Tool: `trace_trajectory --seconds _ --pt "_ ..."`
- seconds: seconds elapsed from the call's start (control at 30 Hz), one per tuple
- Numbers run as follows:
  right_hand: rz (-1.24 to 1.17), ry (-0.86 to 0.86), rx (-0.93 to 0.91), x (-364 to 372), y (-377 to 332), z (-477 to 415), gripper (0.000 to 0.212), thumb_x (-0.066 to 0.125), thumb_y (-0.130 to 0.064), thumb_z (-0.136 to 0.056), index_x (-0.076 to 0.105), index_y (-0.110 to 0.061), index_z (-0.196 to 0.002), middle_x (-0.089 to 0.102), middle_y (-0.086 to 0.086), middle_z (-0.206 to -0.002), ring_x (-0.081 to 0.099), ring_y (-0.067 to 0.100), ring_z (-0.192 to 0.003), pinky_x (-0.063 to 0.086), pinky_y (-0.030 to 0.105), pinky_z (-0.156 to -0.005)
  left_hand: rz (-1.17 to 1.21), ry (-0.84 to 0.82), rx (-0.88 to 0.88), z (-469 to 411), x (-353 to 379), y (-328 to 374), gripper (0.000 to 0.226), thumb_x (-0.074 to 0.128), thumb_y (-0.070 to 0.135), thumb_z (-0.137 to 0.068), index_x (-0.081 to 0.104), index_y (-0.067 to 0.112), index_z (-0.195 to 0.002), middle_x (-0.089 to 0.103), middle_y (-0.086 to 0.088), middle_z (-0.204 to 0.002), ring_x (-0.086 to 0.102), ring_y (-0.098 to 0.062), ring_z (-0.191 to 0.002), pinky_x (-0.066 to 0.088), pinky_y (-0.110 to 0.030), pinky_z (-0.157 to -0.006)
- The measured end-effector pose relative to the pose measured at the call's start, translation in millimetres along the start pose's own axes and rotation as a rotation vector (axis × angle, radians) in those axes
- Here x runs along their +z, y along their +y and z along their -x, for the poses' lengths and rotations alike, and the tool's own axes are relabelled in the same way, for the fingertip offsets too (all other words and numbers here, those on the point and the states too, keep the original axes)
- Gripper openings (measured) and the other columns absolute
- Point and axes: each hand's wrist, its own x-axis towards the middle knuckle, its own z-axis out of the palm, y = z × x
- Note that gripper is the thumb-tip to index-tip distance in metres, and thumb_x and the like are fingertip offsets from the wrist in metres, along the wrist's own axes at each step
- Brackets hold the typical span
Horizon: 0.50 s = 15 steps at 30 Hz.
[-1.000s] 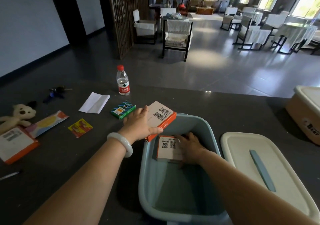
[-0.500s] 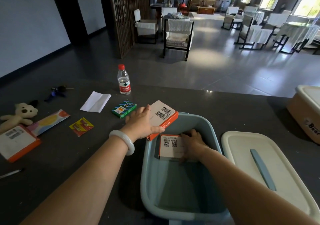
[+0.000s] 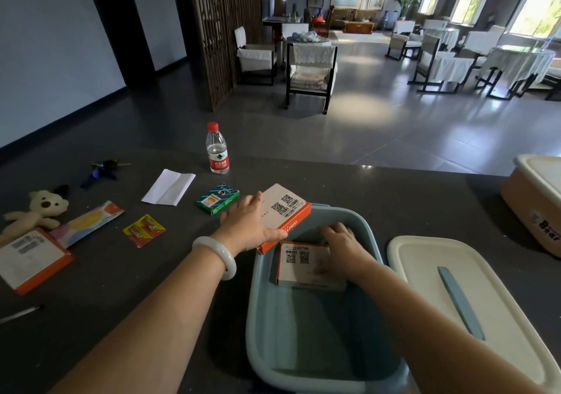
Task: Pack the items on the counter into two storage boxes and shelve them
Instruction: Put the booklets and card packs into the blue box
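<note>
Blue bin (image 3: pixel 251 317): one box was inside, another at its rim.
Your right grip (image 3: pixel 343 241) lay flat, fingers straight, on the inner box (image 3: pixel 299 267), which was inside the bin near its far wall. Your left grip (image 3: pixel 249 223) clasped the upper box (image 3: pixel 288 207), thumb at its near edge, tilted over the bin's far-left rim. The loose lid (image 3: pixel 425 287) lay on the counter (image 3: pixel 364 187) just right of the bin. A lidded tan bin (image 3: pixel 525 208) stood farther right, and a third box (image 3: pixel 30 257) lay far left.
</note>
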Motion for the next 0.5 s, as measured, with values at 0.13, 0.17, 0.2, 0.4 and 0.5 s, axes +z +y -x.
trace_trajectory --seconds 0.13,0.17,0.2,0.4,0.5 --pt "-0.065 0.235 -0.098 -31.6 7.2 19.6 0.074 0.081 -0.028 -0.074 0.048 -0.022 -0.14 0.044 -0.001 -0.135 0.037 0.022 -0.129 0.038 0.036 -0.103 -0.012 -0.021 0.008 -1.1 -0.3 -0.9 0.117 0.06 0.079 -0.068 0.0 0.026 -0.154 0.022 -0.002 -0.154 0.024 -0.03 -0.14 0.026 -0.053 -0.109" --pt "-0.092 0.311 -0.087 -36.1 12.0 24.4 0.072 0.081 -0.026 -0.075 0.049 -0.021 -0.14 0.044 0.0 -0.134 0.037 0.023 -0.128 0.038 0.037 -0.102 -0.012 -0.021 0.006 -1.0 -0.3 -0.9 0.118 0.06 0.079 -0.067 0.0 0.026 -0.154 0.022 -0.002 -0.155 0.024 -0.03 -0.141 0.027 -0.053 -0.108" --pt "-0.124 0.365 -0.058 -38.7 17.1 28.6 0.072 0.08 -0.025 -0.077 0.048 -0.02 -0.141 0.044 0.0 -0.135 0.035 0.024 -0.129 0.038 0.039 -0.102 -0.011 -0.02 0.003 -0.5 -0.3 -0.8 0.118 0.06 0.079 -0.067 0.0 0.026 -0.154 0.022 -0.002 -0.155 0.024 -0.03 -0.14 0.027 -0.052 -0.108" --pt "-0.404 0.212 0.072 -26.6 35.2 38.1 0.069 0.062 -0.017 -0.094 0.026 -0.019 -0.152 0.03 0.008 -0.153 0.035 0.028 -0.137 0.034 0.043 -0.112 -0.005 0.074 0.095 7.5 -9.0 8.3 0.116 0.067 0.071 -0.068 0.006 0.022 -0.153 0.028 -0.002 -0.15 0.031 -0.027 -0.136 0.031 -0.049 -0.107" --pt "-0.496 0.205 0.102 -24.5 37.3 37.3 0.071 0.061 -0.015 -0.094 0.022 -0.014 -0.153 0.032 0.011 -0.153 0.036 0.027 -0.138 0.031 0.046 -0.114 0.003 0.112 0.207 15.3 -19.0 24.3 0.118 0.072 0.065 -0.068 0.005 0.02 -0.154 0.026 -0.002 -0.15 0.03 -0.024 -0.136 0.032 -0.048 -0.11"
